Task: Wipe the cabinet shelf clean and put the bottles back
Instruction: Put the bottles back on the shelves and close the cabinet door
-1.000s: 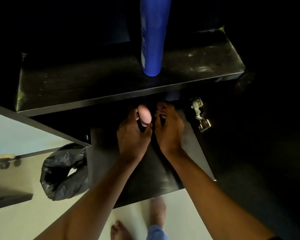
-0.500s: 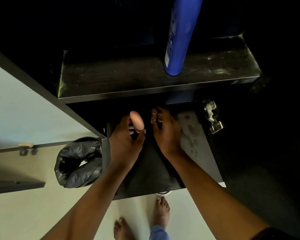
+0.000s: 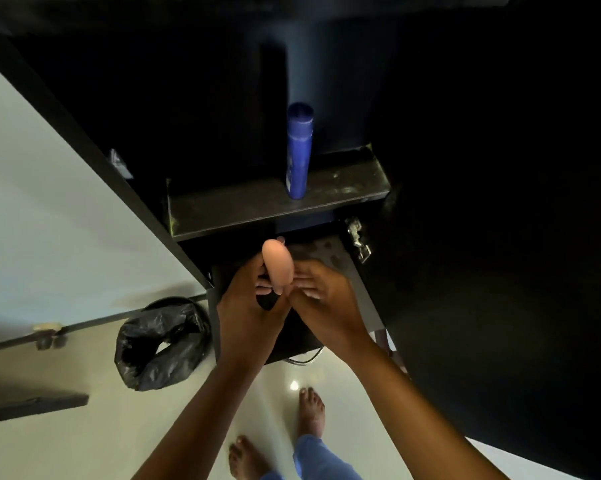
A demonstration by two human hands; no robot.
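Peach-coloured bottle (image 3: 277, 265) sits roughly upright in the left hand (image 3: 248, 306), fingers curled around it; the right hand (image 3: 321, 299), relaxed, touches its base. Upper shelf (image 3: 222, 209) lies just beyond, blue bottle (image 3: 299, 157) standing there.

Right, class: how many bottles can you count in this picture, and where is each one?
2. A blue bottle stands upright on the dusty shelf. A pink bottle is held by the left hand, below the shelf. The dark cabinet may hide more.
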